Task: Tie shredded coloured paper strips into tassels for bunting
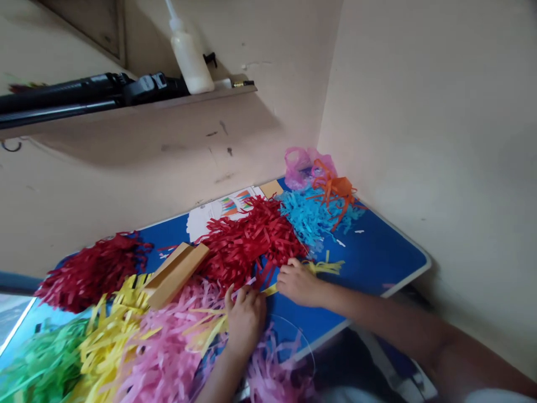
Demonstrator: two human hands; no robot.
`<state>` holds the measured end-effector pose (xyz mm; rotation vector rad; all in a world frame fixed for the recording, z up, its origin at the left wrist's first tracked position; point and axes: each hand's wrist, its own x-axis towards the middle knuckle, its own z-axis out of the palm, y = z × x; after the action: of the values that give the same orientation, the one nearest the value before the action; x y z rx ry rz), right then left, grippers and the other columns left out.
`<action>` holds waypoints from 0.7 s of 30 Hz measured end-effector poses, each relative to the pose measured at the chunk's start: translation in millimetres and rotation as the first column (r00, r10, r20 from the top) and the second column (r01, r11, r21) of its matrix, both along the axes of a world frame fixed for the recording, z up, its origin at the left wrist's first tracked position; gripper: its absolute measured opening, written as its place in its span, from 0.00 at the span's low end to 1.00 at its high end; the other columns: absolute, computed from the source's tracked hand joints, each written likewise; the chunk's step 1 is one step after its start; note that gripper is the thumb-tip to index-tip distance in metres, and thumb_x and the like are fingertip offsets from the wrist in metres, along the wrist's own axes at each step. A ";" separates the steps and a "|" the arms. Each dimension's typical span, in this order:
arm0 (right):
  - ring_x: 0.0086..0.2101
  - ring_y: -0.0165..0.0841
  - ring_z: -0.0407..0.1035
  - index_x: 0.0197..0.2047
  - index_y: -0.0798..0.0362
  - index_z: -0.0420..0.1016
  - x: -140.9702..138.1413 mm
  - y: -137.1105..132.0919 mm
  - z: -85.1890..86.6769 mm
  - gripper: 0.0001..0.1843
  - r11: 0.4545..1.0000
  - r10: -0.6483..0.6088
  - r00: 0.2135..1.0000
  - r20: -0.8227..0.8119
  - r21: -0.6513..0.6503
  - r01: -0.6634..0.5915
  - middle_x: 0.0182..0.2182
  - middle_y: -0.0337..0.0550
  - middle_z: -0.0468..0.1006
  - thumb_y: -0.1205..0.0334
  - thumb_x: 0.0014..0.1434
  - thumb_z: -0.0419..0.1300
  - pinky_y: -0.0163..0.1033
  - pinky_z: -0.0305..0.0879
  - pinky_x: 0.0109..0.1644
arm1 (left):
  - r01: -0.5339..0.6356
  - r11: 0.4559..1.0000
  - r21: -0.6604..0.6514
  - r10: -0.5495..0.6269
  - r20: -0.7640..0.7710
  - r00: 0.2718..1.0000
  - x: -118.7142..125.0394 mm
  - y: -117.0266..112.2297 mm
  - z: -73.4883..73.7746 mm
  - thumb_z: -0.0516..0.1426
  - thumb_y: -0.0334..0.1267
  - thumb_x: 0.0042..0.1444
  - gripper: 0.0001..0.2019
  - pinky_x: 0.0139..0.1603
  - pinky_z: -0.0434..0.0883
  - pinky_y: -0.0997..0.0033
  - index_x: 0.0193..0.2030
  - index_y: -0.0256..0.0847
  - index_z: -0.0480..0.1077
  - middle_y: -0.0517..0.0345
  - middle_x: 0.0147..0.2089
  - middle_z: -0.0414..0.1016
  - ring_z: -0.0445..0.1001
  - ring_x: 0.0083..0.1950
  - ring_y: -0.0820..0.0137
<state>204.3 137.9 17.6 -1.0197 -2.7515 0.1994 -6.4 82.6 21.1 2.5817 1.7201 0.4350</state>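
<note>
My left hand [245,316] is curled on the blue table [377,252], pinching a yellow paper strip [271,290] beside the pink shredded paper [168,347]. My right hand [297,282] is closed on the same strip's other part, with yellow strip ends [329,267] sticking out past its fingers. Both hands sit just below the red shredded paper pile [247,240].
Piles of dark red [90,271], yellow [111,330], green [37,366], light blue [312,215] and orange [335,193] paper strips cover the table. A wooden block [176,274] lies among them. A pink bag [300,165] sits in the corner. A white bottle [191,53] stands on the wall shelf.
</note>
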 end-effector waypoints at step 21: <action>0.45 0.41 0.64 0.37 0.53 0.76 4.5 16.9 7.9 0.08 0.990 -0.137 0.990 0.037 -0.018 0.138 0.39 0.47 0.78 0.61 0.64 0.57 0.48 0.49 0.48 | -0.076 0.995 -0.065 0.074 -0.030 0.997 -12.5 10.8 -2.3 0.57 0.33 0.59 0.08 0.55 0.56 0.51 0.40 0.49 0.76 0.58 0.39 0.79 0.72 0.46 0.60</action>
<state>208.8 154.8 25.4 -1.2243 -2.7026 0.1909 -18.9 93.4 18.8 2.4959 1.8128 0.3401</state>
